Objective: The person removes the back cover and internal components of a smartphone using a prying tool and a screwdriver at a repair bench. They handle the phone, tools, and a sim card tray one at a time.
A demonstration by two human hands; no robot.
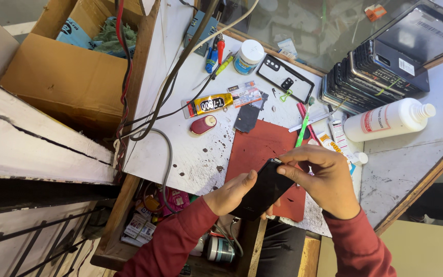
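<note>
Hands (283, 187) gripping black phone (260, 191), red mat (262, 146), stained white workbench (190, 154), cardboard box (62, 77)

A brown cardboard box (62, 77) stands left of the desk (190, 154). On the desk lie a yellow glue tube (208, 104), a red-labelled white bottle (388, 120) and a white jar (247, 56).

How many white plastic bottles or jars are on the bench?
2: a large white plastic bottle lying on its side at the right, and a small white-lidded jar standing at the top. Others may be hidden.
</note>
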